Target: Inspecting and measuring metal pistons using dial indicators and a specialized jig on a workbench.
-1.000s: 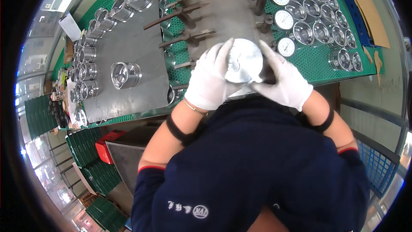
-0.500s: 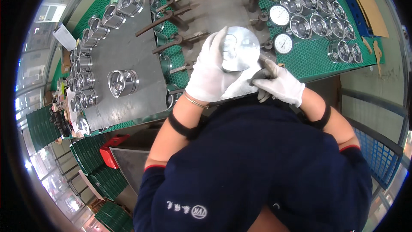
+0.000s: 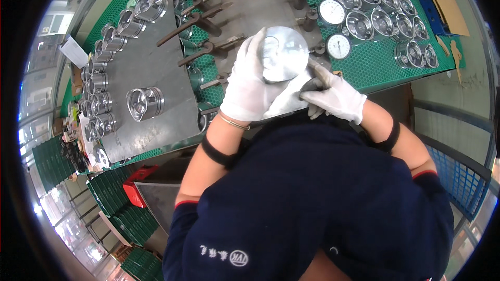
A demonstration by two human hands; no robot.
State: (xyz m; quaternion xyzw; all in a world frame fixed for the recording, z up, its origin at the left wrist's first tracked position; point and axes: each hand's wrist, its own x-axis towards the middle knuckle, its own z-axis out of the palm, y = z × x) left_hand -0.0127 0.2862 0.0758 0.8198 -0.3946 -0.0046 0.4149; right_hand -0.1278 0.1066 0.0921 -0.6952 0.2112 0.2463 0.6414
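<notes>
My gloved left hand [image 3: 249,80] is wrapped round the left side of a shiny metal piston [image 3: 286,54], whose round flat top faces up. To its right, my gloved right hand [image 3: 337,94] is closed with its fingers bent at the piston's lower right. A dark patch or object [image 3: 311,88] shows between its thumb and fingers; I cannot make out what it is. White material, perhaps cloth [image 3: 289,96], lies between the two hands below the piston.
Another piston [image 3: 145,103] stands on the grey metal plate [image 3: 151,67] at left, with rows of pistons [image 3: 99,82] along its far edge. Metal gauge stands [image 3: 211,49] rise ahead. Dial gauges [image 3: 338,47] and several pistons [image 3: 383,22] sit on green matting at right.
The whole view has shifted slightly, with the bench appearing a little further left and up. Both hands keep nearly the same hold, and the piston stays in my left hand.
</notes>
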